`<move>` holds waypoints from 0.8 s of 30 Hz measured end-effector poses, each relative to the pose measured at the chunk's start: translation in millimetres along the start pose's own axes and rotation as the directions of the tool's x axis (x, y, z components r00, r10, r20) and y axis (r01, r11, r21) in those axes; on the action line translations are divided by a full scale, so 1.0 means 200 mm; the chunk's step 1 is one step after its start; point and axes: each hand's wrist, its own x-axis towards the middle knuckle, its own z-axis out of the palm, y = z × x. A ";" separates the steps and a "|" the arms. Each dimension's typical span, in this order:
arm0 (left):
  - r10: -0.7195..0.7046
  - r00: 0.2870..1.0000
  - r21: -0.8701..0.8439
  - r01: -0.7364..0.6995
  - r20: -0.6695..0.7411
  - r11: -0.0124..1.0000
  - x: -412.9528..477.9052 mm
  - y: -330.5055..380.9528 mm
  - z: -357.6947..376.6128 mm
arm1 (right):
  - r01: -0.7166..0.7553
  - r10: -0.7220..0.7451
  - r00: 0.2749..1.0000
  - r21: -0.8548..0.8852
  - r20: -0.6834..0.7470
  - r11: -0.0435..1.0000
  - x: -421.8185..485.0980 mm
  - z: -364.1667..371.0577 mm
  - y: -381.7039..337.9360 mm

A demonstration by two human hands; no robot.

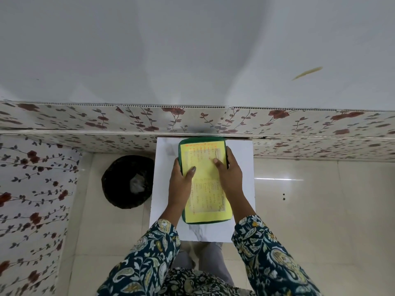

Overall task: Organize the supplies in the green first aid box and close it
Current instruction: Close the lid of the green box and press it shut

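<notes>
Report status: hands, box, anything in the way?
Left hand and right hand grip the green first aid box by its sides, thumbs on the yellow sheet. Box shut on white table. Nothing blocking.

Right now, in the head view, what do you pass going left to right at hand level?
Black bin → left hand → green first aid box with its yellow sheet → right hand → bare floor tiles.

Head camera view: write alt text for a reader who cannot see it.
Two hands, left hand and right hand, grip the sides of a closed green first aid box with a yellow printed label, on a small white table. A round black bin stands left.
</notes>
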 end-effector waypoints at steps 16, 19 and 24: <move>0.125 0.992 0.193 -0.121 -0.009 0.974 0.05 -0.04 0.04 | 0.125 -0.124 0.992 -0.313 0.025 0.941 0.01 0.00 0.05; 0.206 0.975 0.323 -0.170 -0.079 0.931 0.04 -0.06 0.06 | 0.130 -0.134 0.991 -0.339 0.013 0.932 0.02 0.01 0.06; 0.171 0.975 0.469 -0.084 -0.145 0.879 0.02 -0.03 0.05 | 0.087 -0.099 0.995 -0.362 -0.015 0.928 0.02 0.01 0.05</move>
